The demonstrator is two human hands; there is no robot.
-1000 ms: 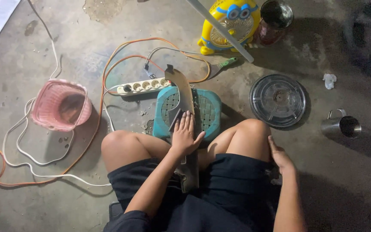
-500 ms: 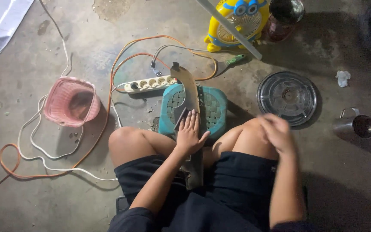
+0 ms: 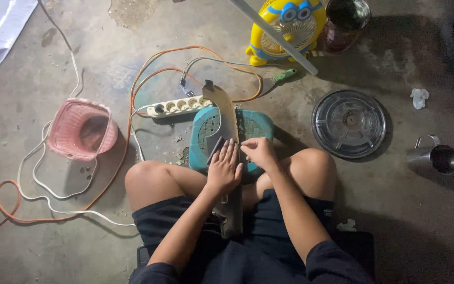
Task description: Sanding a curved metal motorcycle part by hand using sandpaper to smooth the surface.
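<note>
Concrete floor, L hand (image 3: 224, 169) flat on blade (image 3: 228, 123), R hand (image 3: 259, 152) pinching blade edge, teal stool (image 3: 258, 129) beneath

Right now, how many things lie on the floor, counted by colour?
Pink: 1, basket
Teal: 1, stool
Yellow: 1, fan
White: 1, power strip
Silver: 1, cup
Clear: 1, round lid
Total: 6

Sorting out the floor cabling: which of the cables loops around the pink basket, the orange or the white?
The white cable: it curls round the pink basket on the floor. The orange cable passes on its right side, arching toward the power strip.
</note>
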